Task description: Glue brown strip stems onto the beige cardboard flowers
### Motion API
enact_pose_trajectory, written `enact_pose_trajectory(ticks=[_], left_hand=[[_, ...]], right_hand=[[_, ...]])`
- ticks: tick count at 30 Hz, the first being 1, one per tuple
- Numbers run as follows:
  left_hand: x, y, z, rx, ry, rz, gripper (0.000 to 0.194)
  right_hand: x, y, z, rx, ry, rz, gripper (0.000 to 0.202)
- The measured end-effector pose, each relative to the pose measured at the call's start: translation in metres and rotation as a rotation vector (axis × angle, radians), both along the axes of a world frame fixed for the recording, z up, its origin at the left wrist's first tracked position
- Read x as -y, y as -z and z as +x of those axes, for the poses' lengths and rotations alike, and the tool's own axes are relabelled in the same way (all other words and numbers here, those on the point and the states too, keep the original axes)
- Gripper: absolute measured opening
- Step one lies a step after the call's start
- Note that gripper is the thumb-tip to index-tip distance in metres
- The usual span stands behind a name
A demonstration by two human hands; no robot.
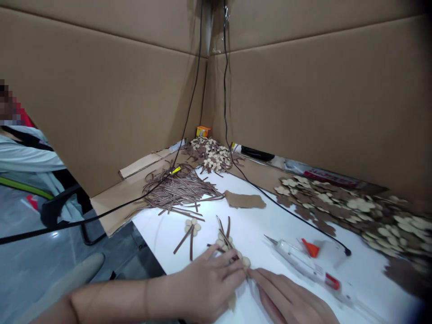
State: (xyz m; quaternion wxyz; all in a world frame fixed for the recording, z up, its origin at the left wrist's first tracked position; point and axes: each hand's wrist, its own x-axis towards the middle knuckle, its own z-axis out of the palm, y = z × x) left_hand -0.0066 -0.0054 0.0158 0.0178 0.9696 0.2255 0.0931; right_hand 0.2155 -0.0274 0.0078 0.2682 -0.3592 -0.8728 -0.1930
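Under left hand (209, 288) fingertips, felt flower (232, 254), right hand (290, 299) beside

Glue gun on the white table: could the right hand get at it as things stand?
Probably yes. The glue gun lies on the table just beyond the right hand, with nothing between them.

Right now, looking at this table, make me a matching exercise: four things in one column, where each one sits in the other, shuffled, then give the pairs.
Things
1. glue gun
2. orange box
3. brown strips
4. left hand

Places
A. in the far corner of the cardboard walls
B. heaped at the table's far left end
C. lying right of both hands
D. pressing on a small wooden flower piece at the near edge

Pairs: 1-C, 2-A, 3-B, 4-D
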Motion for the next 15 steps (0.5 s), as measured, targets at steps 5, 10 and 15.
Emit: enact_pose_trajectory(ticks=[5, 10, 15], left_hand=[[-0.001, -0.009, -0.006, 0.119, -0.037, -0.244, 0.047], [-0.007, -0.008, -0.010, 0.230, -0.169, -0.265, 0.043], [-0.012, -0.002, -0.006, 0.215, -0.090, -0.032, 0.034]], right_hand=[[0.002, 0.008, -0.002, -0.018, 0.074, -0.119, 0.032], [0.003, 0.012, -0.002, 0.016, 0.109, -0.174, 0.033], [0.005, 0.005, -0.002, -0.039, 0.100, -0.232, 0.034]])
